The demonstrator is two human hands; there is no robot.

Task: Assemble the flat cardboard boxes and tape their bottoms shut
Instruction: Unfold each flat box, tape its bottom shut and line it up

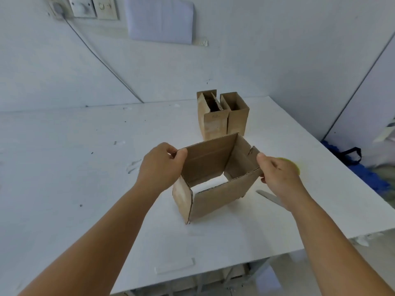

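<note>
Head view. Two assembled cardboard boxes [222, 115] stand upright, touching side by side, at the far part of the white table [74, 167], just behind the box in hand. A yellow-green round object [294, 165], blurred, lies behind the right hand [280, 178]; what it is cannot be told. A flat pale strip [269, 196] lies on the table under the right wrist. A second pale strip [175, 267] lies near the table's front edge. On the wall, a socket plate [83, 6] feeds a cable [102, 60] running down to the table's rear edge, and a sheet of paper [160, 19] hangs beside it. Blue material and a bag [350, 155] lie past the table's right edge.

The right table edge runs diagonally close to the right forearm. Bare table surface extends left of the left hand [160, 167] and in front of the box.

The cardboard box [215, 182] sits at table centre, opened into a rectangular tube; the table shows through its middle. It leans, with its near lower corner on the table. The corrugated edges are exposed.

The left hand pinches the box's upper left corner, thumb on the inside. The right hand grips the right corner, thumb on top and fingers curled under.
</note>
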